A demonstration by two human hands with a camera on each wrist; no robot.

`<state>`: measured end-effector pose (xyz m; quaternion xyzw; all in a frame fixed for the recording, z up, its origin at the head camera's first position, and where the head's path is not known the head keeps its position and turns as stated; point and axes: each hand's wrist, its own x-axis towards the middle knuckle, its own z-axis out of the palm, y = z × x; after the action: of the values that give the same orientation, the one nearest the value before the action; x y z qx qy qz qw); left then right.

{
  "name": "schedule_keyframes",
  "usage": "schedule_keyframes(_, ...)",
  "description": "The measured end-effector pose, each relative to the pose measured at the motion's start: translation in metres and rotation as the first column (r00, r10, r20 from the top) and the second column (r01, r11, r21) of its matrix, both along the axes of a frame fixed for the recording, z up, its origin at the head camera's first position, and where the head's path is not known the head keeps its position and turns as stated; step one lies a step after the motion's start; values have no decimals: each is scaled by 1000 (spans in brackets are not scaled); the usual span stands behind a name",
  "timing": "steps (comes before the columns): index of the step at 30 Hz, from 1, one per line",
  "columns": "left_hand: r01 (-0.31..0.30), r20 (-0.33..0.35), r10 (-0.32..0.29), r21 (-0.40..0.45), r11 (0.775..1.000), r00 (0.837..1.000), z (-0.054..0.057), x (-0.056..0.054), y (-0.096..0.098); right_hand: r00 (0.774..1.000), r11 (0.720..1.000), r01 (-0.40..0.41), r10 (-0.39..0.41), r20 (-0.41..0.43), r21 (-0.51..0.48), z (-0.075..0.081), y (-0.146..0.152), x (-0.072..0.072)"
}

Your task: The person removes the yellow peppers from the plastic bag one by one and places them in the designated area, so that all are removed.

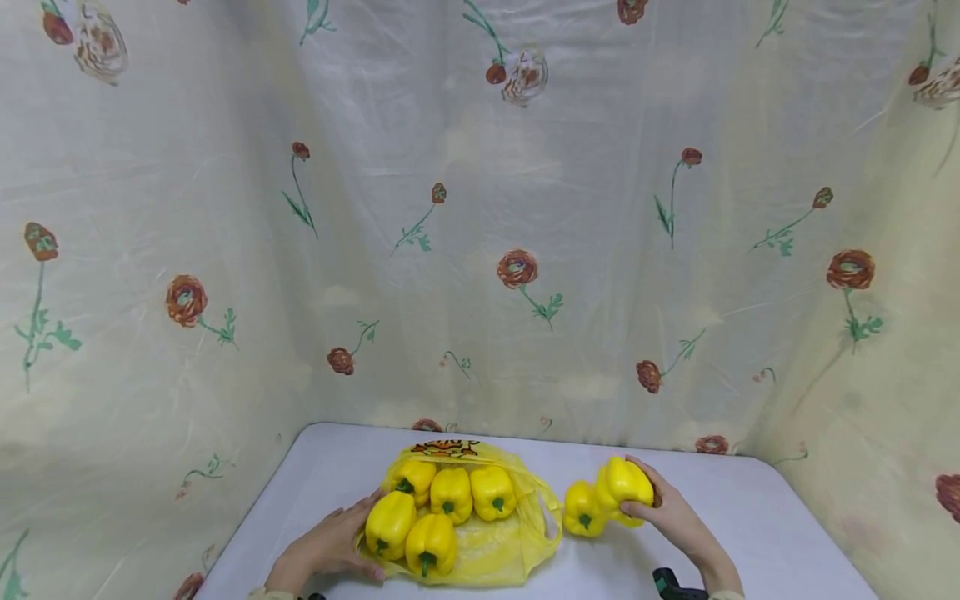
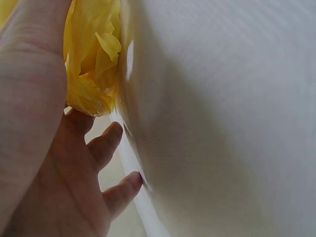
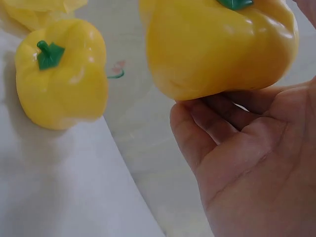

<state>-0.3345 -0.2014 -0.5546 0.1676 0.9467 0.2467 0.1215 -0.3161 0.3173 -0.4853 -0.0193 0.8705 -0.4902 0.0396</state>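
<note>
Several yellow bell peppers [image 1: 451, 493] lie on or in a thin yellow plastic bag [image 1: 491, 554] on the table. My left hand [image 1: 333, 540] rests at the bag's left edge, fingers spread beside the nearest peppers. In the left wrist view, crumpled yellow plastic [image 2: 94, 59] touches that hand [image 2: 69, 168]. Right of the bag, my right hand [image 1: 675, 514] grips another yellow bell pepper [image 1: 626, 481], which also shows in the right wrist view with its green stem up. Beside it, a yellow bell pepper [image 1: 583, 510] stands on the table. A yellow patch below the held pepper is mostly hidden.
The white table [image 1: 765, 533] has rounded far corners. Floral curtains [image 1: 480, 333] hang behind it and along both sides. The bag's handle loop [image 1: 550, 521] spreads toward the peppers on the right. Dark wrist gear [image 1: 677, 585] sits on the right wrist.
</note>
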Motion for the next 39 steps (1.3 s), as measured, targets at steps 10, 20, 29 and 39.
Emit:
schedule_keyframes(10,-10,4,10,-7,1000,1000,-1,-1,0,999,999,30,-31,26,14,-10,14,-2)
schedule_keyframes(20,-33,26,33,-8,999,999,0,-1,1,997,999,38,-40,63,33,-18,23,-5)
schedule_keyframes(29,-43,29,44,-16,999,999,1,-2,2,993,997,57,-62,100,52,-28,26,-9)
schedule_keyframes(39,-35,24,35,-7,999,999,1,-2,2,987,994,80,-90,135,75,-46,30,-17)
